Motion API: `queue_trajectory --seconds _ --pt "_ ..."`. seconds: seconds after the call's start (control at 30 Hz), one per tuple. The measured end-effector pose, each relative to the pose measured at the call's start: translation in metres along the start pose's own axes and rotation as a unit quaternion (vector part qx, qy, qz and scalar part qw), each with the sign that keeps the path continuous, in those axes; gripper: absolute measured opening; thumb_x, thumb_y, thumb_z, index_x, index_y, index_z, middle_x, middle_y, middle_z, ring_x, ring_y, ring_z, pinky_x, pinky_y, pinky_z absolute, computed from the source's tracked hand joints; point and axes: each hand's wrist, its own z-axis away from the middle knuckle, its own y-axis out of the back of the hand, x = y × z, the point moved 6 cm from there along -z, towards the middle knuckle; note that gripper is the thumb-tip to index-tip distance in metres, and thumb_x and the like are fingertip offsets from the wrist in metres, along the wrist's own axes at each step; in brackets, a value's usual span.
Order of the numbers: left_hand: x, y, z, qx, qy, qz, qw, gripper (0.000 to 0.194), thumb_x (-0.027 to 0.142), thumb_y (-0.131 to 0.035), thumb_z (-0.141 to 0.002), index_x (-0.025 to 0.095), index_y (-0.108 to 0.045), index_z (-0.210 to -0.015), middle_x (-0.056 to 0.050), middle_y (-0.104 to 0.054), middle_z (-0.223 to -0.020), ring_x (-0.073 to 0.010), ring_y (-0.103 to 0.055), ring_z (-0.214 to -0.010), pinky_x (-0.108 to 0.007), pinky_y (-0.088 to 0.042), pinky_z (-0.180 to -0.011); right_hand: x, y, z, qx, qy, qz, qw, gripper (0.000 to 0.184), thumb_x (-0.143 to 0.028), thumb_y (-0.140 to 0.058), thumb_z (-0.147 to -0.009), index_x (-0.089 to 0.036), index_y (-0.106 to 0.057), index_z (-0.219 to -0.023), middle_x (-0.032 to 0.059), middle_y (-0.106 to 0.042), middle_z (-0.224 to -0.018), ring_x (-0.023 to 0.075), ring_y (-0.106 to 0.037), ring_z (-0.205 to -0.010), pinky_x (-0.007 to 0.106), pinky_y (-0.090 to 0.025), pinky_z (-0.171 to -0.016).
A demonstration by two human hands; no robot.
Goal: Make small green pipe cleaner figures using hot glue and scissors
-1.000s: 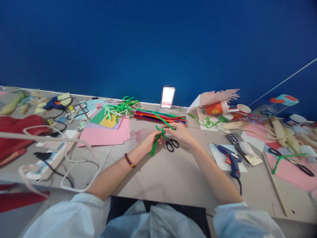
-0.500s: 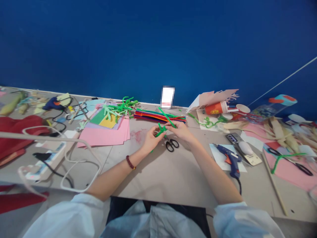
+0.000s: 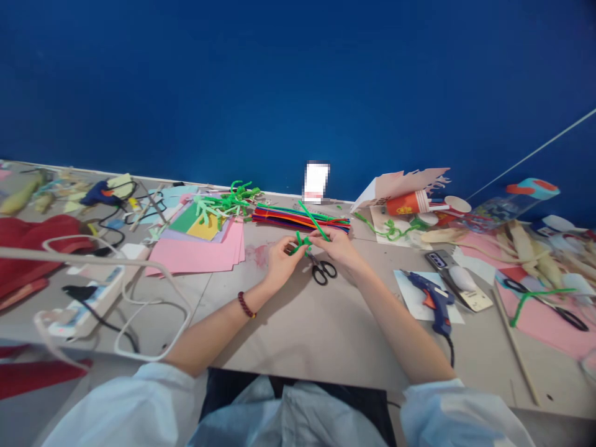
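Observation:
Near the middle of the table, both my hands are closed on bright green pipe cleaner [image 3: 301, 242]. My left hand [image 3: 280, 261] pinches a bent, branching piece of it. In my right hand [image 3: 341, 248] is a straight green length [image 3: 313, 217] that slants up and left past the fingers; whether it joins the branching piece I cannot tell. Black-handled scissors [image 3: 323, 272] lie on the table just below the fingertips, their blades partly hidden. Behind my hands sits a bundle of coloured pipe cleaners [image 3: 288, 218].
Pink sheets [image 3: 195, 254] and twisted green pipe cleaners [image 3: 233, 200] lie left of my hands. A white power strip [image 3: 97, 298] with looping cables is farther left. On the right are a blue glue gun [image 3: 431, 298], a phone [image 3: 436, 259], a wooden stick [image 3: 516, 347] and a red cup [image 3: 407, 203].
My fingers have shifted slightly around the green pipe cleaner, and the right hand sits a touch lower. Otherwise the table looks the same.

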Motion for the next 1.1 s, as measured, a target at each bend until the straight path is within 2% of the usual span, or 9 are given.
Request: queue_trajectory --seconds 0.2,0.43,0.8,1.1 --pt "-0.0008 -0.0005 -0.0004 -0.013 -0.021 -0.020 1.000 0.013 0.029 -0.067 -0.068 0.020 -0.061 -0.074 0.001 -0.057 -0.069 -0.0089 -0.047 -0.057 -0.020 -0.037 -0.054 0.0001 -0.0013 0.0006 0.006 -0.001 0.004 1.000 0.023 -0.037 -0.065 -0.069 -0.016 -0.066 -0.080 0.0043 -0.069 -0.081 0.0165 -0.062 -0.073 0.028 -0.045 -0.072" --pt "-0.0025 -0.0032 -0.0006 -0.030 0.008 -0.008 0.999 0.014 0.028 -0.066 -0.068 0.018 -0.064 -0.077 -0.001 -0.061 -0.071 -0.0107 -0.049 -0.059 -0.021 -0.039 -0.056 0.0032 -0.0017 0.0007 0.008 -0.012 -0.004 1.000 0.024 -0.037 -0.066 -0.068 -0.016 -0.066 -0.081 0.0039 -0.068 -0.078 0.0168 -0.062 -0.071 0.028 -0.045 -0.068" --pt "0.0027 -0.0008 0.0005 -0.009 -0.008 -0.009 1.000 0.011 0.028 -0.066 -0.066 0.019 -0.064 -0.071 0.002 -0.059 -0.064 -0.0103 -0.048 -0.057 -0.020 -0.038 -0.054 0.0002 -0.0016 0.0015 0.022 -0.001 -0.005 1.000 0.021 -0.035 -0.067 -0.068 -0.017 -0.068 -0.079 0.0031 -0.069 -0.078 0.0167 -0.062 -0.072 0.029 -0.045 -0.073" --pt "0.0027 -0.0011 0.0011 -0.015 -0.003 -0.011 1.000 0.011 0.029 -0.065 -0.068 0.019 -0.061 -0.069 0.003 -0.055 -0.063 -0.0093 -0.046 -0.055 -0.020 -0.036 -0.052 0.0017 -0.0021 0.0007 0.020 0.000 -0.009 1.000 0.021 -0.036 -0.066 -0.068 -0.017 -0.068 -0.078 0.0031 -0.069 -0.078 0.0163 -0.061 -0.072 0.029 -0.044 -0.073"
